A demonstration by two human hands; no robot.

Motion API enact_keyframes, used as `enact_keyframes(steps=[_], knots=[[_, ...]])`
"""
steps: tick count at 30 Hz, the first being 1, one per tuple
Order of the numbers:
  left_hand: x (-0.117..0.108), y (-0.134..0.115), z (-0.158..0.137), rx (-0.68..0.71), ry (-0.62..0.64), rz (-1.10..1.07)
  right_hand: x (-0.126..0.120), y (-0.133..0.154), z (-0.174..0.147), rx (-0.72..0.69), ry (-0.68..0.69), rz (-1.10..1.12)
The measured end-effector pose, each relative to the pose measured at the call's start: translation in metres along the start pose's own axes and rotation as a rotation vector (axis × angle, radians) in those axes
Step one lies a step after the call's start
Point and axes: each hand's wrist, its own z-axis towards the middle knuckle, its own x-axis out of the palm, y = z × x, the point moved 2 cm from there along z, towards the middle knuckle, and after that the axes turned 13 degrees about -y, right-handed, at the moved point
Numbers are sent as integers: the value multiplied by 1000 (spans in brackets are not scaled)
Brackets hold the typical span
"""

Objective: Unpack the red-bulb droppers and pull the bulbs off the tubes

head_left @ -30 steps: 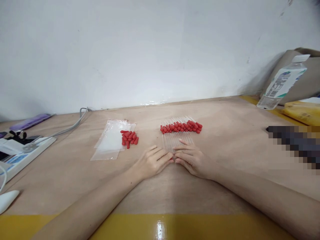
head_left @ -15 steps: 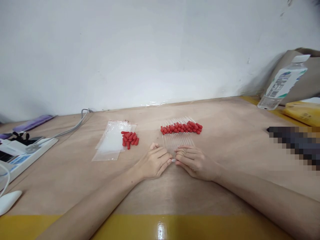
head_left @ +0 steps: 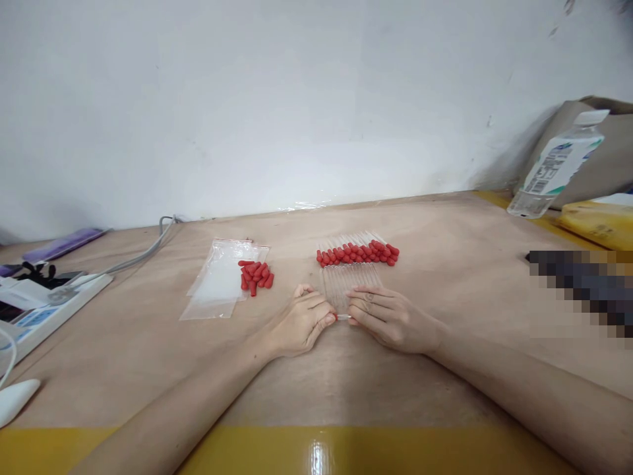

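Note:
My left hand (head_left: 302,323) pinches a small red rubber bulb (head_left: 336,316), most of it hidden by the fingers. Across from it, my right hand (head_left: 395,320) is closed on a clear glass dropper tube (head_left: 344,318), whose end meets the bulb. Behind both hands lies a row of bare glass tubes (head_left: 336,285), partly under the right fingers. Farther back is a row of droppers with red bulbs (head_left: 359,253) fitted. Loose red bulbs (head_left: 256,274) are heaped to the left, beside clear zip bags (head_left: 210,293).
At the left are a power strip (head_left: 74,307) with a grey cable (head_left: 133,262), a purple packet (head_left: 64,244) and a white object (head_left: 17,401). A water bottle (head_left: 558,165), brown bag (head_left: 613,155) and yellow packet (head_left: 601,223) stand right. A pixelated dark thing (head_left: 578,290) lies nearer.
My hands have drawn slightly apart, the left one shifting a little left. The red bulb and more of the glass tube now show between them.

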Motion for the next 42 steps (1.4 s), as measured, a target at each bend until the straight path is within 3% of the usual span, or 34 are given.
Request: enact_keyframes(steps=[14,17,20,24,27,30,34,42], knots=[[-9,-4,-2,80,-87,249,-10,-5,-6,13,-12,57],[-19,13,-10,-80,-184,267,-20,-18,-14,40,-32,39],[-38,38,-16,-314,-348,209,-29,-38,-23,277,-70,-128],[-70,74,-26,-543,-570,257,-28,-52,-33,571,34,-373],[-89,101,-38,-715,-623,322,-24,-54,-37,707,137,-446],[-95,121,-46,-829,-624,256,-24,-53,-37,814,189,-456],[-88,130,-46,-821,-672,175,-24,-51,-34,798,207,-448],[-81,134,-48,-897,-574,227,-19,-44,-32,708,219,-275]])
